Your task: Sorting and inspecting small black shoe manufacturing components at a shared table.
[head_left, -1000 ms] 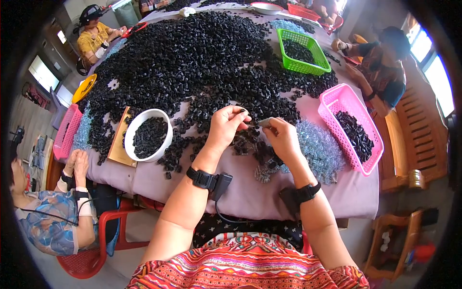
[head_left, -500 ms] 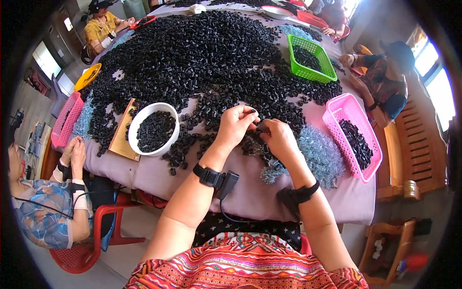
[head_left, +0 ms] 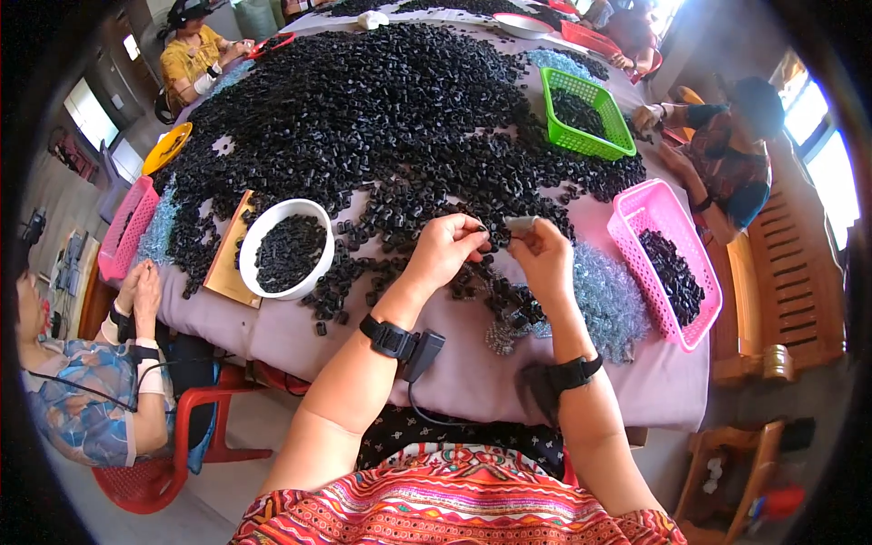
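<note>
My left hand [head_left: 447, 250] is closed in a pinch on a small black plastic piece [head_left: 481, 231], held above the near edge of a large heap of the same pieces [head_left: 363, 109]. Just to its right, my right hand [head_left: 548, 259] has its thumb and fingertips drawn together. Something greyish [head_left: 520, 222] shows at those fingertips, too small to make out. The two hands are close but apart. Under and beside my right hand lies a pile of clear, bluish-silver springs [head_left: 610, 304], with a few black pieces among them.
To the left, a white bowl [head_left: 328, 257] of black pieces rests by a wooden board [head_left: 227, 263]. A pink basket [head_left: 627, 227] stands right, a green basket [head_left: 590, 143] farther back. Another pink basket [head_left: 127, 227] and a yellow plate [head_left: 168, 148] line the left edge. Several people sit around.
My right hand has moved a little right, away from my left, and its fingers have lifted. My left hand has shifted slightly down and still pinches a black piece.
</note>
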### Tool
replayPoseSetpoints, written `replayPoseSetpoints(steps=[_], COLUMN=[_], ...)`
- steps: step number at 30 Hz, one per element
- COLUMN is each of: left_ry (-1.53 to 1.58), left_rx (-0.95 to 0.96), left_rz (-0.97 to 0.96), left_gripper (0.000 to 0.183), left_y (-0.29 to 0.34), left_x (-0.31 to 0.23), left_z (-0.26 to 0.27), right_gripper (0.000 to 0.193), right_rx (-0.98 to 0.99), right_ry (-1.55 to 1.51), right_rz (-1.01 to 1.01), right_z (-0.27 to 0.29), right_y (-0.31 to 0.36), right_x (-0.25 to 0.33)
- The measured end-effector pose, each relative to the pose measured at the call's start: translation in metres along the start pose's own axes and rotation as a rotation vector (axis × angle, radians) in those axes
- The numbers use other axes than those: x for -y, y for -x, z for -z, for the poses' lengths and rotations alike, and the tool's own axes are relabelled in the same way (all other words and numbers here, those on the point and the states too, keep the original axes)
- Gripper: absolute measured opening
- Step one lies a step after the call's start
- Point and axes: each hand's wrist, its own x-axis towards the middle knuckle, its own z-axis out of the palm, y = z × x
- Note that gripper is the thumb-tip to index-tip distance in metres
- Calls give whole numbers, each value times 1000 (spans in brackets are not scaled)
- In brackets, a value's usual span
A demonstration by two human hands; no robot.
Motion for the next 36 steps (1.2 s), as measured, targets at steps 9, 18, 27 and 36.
replayPoseSetpoints(steps=[9,18,27,36], left_ry=[-31,-31,-178,-69], left_rx=[248,232,236,218], left_rz=[29,-8,-16,-37], left_gripper=[19,16,15,17], left_y=[6,6,8,7], left_x=[1,-3,-2,-8], left_z=[-9,-10,-10,-10], right_gripper=[19,16,18,16], right_rx=[82,170,179,115], right_ry=[-198,-132,189,-14], right_rz=[-36,-93,-47,-166], right_z=[-6,6,10,11], right_y=[6,5,7,5], right_x=[14,12,22,29])
